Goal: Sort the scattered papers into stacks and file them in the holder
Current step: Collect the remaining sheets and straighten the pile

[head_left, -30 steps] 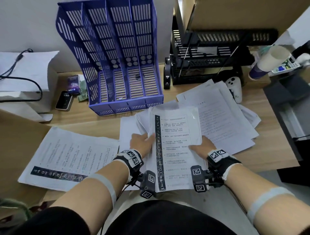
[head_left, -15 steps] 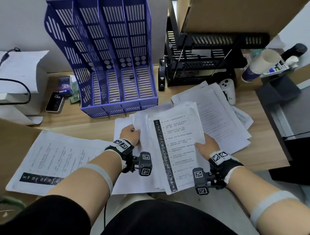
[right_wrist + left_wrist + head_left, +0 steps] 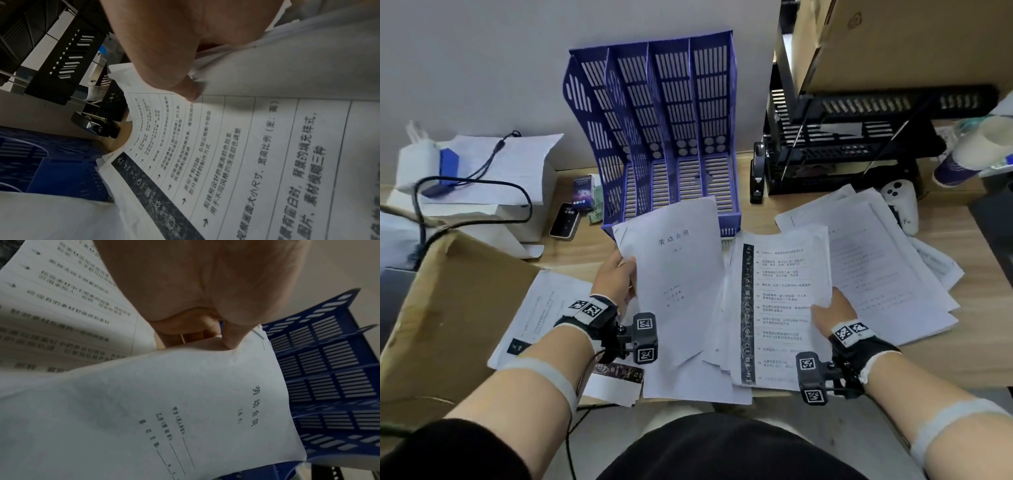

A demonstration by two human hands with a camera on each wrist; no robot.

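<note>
- A person is sitting at a wooden desk (image 3: 976, 346) and sorting printed papers, seen from a head camera looking down over both forearms.
- The left hand (image 3: 616, 279) is pinching a title-page document (image 3: 681, 291) by its left edge, thumb on top and fingers curled beneath, lifting it so its top corner is rising in front of the blue file holder (image 3: 667, 137).
- The right hand (image 3: 832, 313) is gripping a thick stack with a dark side strip (image 3: 780, 308) at its right edge, thumb pressing on the top sheet, the rest of the fingers hidden under the paper.
- The two bundles are sitting side by side, their inner edges overlapping slightly; the holder is standing just beyond them, its four upright slots looking empty.
- More loose sheets are lying on the desk: a spread pile to the right (image 3: 893, 274) behind the right hand, and one sheet to the left (image 3: 548, 308) under the left forearm.
- To do this step well, I judge the left hand should be drawing its document fully clear of the stack before setting it down, so no sheet is dragging along with it.
- Keeping the right thumb firm should stop the stack fanning, since its lower edges are already looking uneven.
- Squaring each pile on the desk before filing would likely help it slide into a slot.
</note>
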